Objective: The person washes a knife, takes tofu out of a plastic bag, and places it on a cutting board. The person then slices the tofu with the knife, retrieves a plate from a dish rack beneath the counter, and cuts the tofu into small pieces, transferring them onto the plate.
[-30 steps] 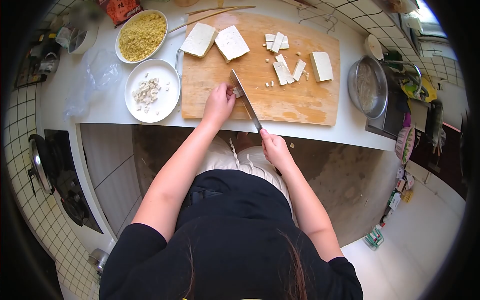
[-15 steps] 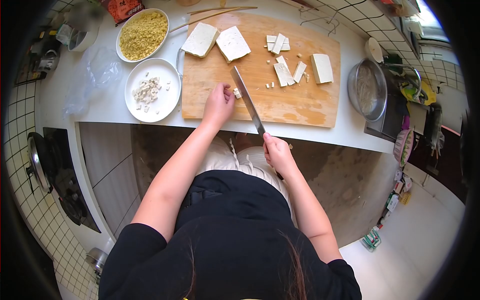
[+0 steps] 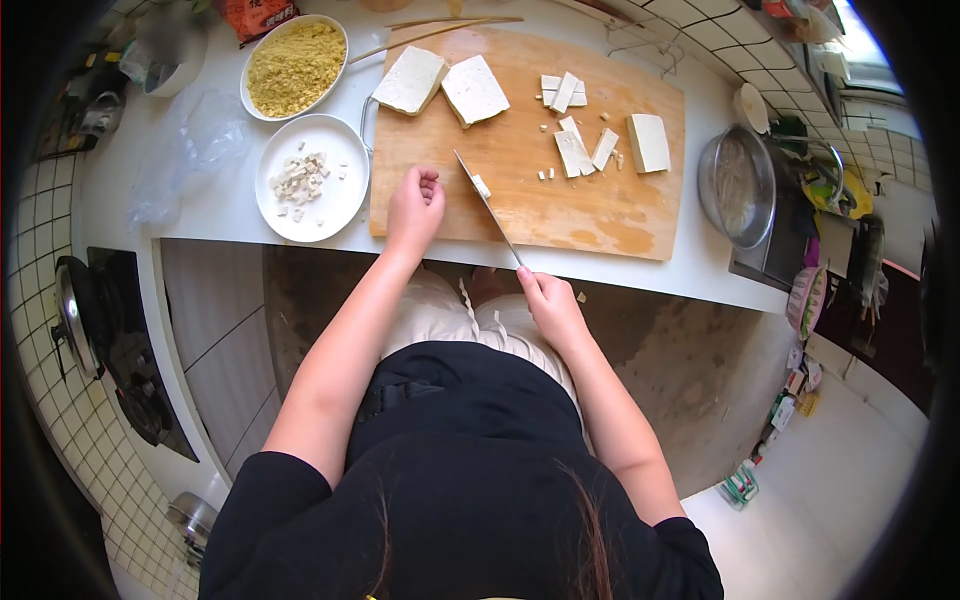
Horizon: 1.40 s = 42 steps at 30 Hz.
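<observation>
My right hand point(image 3: 552, 303) grips the handle of a kitchen knife point(image 3: 487, 208), its blade slanting up and left over the wooden cutting board point(image 3: 600, 225). Small tofu pieces point(image 3: 481, 187) lie against the right side of the blade. Left of the knife, my left hand point(image 3: 416, 208) hovers at the board with fingers curled in, apart from the tofu, and nothing shows in it. Two thick tofu slabs point(image 3: 475, 91) rest at the upper left of the board. Tofu sticks point(image 3: 573, 153), loose crumbs and another tofu block point(image 3: 649, 143) are on the right.
A white plate point(image 3: 348, 205) of diced tofu stands left of the board, below a bowl point(image 3: 246, 95) of yellow crumbly food. Chopsticks point(image 3: 430, 37) lie behind. A metal basin point(image 3: 712, 185) is at right, a plastic bag point(image 3: 190, 145) at left. The counter edge runs before my body.
My left hand has drawn back left from the tofu pieces, fingers curled. The knife has shifted left, so its blade is now on the left side of those pieces. The view moved slightly.
</observation>
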Tool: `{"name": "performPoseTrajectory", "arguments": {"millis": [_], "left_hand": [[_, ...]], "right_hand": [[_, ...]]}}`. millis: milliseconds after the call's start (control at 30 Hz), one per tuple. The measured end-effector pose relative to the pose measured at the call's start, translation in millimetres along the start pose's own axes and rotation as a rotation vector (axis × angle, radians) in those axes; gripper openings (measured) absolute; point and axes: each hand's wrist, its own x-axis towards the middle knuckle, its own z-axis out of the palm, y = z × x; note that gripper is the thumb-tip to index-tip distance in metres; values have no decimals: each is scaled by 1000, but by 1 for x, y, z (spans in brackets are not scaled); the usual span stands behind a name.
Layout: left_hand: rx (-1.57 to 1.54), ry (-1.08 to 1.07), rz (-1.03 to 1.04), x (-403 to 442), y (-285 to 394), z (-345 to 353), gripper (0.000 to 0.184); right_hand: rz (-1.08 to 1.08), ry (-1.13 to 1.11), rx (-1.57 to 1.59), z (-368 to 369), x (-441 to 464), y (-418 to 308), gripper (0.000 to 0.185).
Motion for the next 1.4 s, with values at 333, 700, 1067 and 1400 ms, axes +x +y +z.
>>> {"name": "performPoseTrajectory", "arguments": {"millis": [333,700,1067,1400], "left_hand": [[-50,308,149,-19,27,-116,10],[592,27,662,5,9,-167,17],[562,51,495,51,-59,-213,9],[337,493,426,58,-62,-231,10]], "right_hand": [[-521,242,-628,-14,-12,-48,46],[-885,240,-851,51,17,-128,46],[-786,215,-855,78,13,-147,46],[54,-317,475,92,19,-139,53]]}}
